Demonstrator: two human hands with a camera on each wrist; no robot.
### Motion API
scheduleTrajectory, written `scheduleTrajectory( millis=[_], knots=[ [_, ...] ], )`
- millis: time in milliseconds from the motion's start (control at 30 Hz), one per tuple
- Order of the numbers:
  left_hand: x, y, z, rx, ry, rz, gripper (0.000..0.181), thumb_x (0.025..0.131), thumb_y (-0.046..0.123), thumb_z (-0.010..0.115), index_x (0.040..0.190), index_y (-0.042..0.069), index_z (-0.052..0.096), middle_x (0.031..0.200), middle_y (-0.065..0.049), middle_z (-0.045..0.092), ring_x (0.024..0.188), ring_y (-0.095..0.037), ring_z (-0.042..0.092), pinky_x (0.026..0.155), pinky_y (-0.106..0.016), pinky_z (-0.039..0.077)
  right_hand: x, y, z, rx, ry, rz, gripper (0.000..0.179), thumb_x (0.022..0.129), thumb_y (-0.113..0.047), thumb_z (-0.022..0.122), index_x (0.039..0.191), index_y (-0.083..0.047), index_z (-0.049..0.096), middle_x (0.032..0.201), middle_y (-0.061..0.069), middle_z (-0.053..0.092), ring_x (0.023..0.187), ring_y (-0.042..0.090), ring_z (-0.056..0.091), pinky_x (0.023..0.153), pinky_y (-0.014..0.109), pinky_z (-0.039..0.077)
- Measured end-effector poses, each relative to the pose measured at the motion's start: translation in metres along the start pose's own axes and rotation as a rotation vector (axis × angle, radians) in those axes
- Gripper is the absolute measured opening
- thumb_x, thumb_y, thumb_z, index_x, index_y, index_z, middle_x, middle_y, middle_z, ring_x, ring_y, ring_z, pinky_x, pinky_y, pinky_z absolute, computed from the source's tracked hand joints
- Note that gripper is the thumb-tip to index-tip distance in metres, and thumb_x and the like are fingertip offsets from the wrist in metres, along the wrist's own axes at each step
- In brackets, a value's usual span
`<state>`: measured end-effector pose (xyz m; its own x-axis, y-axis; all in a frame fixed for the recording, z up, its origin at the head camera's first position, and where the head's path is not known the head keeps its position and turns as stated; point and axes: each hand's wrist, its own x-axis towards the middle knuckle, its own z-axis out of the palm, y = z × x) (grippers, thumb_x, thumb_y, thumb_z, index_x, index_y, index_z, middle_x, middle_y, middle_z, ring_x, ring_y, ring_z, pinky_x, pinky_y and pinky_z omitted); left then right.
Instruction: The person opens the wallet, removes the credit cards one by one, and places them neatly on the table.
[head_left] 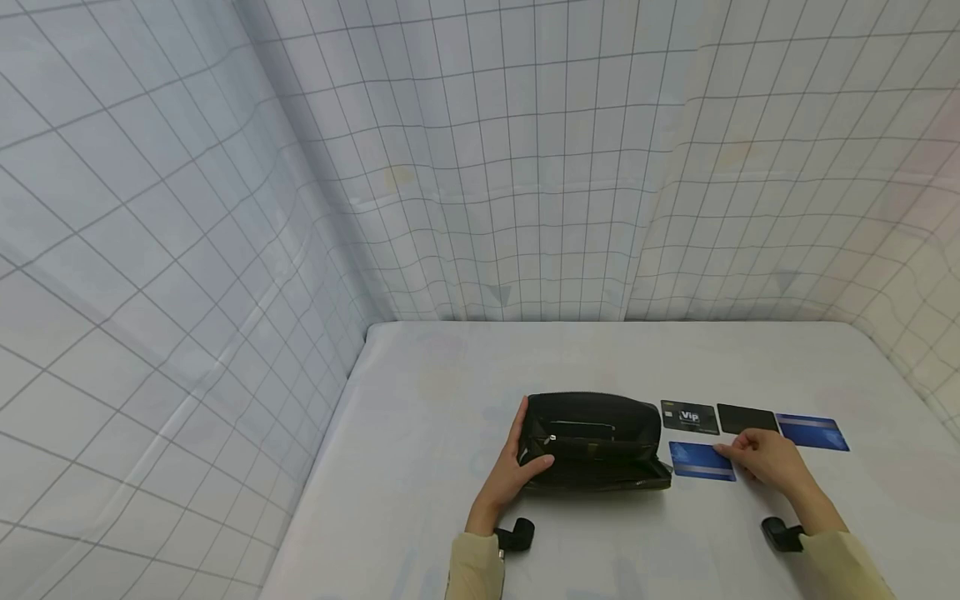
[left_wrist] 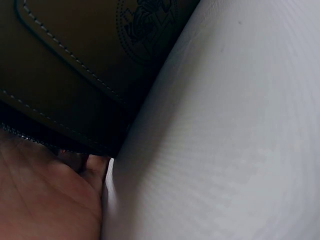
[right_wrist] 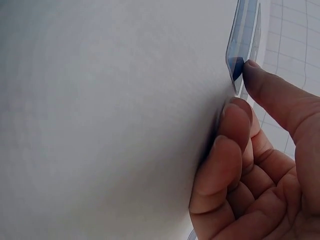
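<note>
Fingers [head_left: 727, 452] of right hand [head_left: 772, 461] pinch a blue card [head_left: 697, 462]; left hand [head_left: 510, 473] grips a wallet [head_left: 603, 473].

Right hand [right_wrist: 250, 170], palm side: thumb tip against a corner of the blue card [right_wrist: 241, 37], one fingertip just beside that corner, fingers curled close to the white table [right_wrist: 100, 100]. Beyond the table's edge, gridded cloth [right_wrist: 295, 45].

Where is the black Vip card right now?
In the head view, the Vip card lies on the white table just right of the open black wallet, left of the plain black card and beyond the nearer blue card.
</note>
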<state>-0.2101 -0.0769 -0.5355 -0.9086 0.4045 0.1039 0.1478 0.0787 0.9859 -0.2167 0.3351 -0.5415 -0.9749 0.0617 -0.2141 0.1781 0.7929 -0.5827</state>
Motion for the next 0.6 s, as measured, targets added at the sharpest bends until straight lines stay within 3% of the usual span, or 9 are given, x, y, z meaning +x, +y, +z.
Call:
scheduleTrajectory(
  millis=[600],
  knots=[
    [0.0002, -0.0004, 0.0003, 0.009, 0.007, -0.002, 0.089, 0.087, 0.024, 0.064, 0.149, 0.032, 0.001, 0.154, 0.013, -0.002, 0.142, -0.017, -0.002, 0.109, -0.058, 0.010, -0.0001, -0.0025, -0.0025, 0.002, -0.002, 0.015, 0.047, 0.084, -0.050, 0.062, 0.082, -0.003, 0.058, 0.065, 0.001, 0.050, 0.061, 0.017, 0.046, 0.052, 0.029, 0.034]
  ],
)
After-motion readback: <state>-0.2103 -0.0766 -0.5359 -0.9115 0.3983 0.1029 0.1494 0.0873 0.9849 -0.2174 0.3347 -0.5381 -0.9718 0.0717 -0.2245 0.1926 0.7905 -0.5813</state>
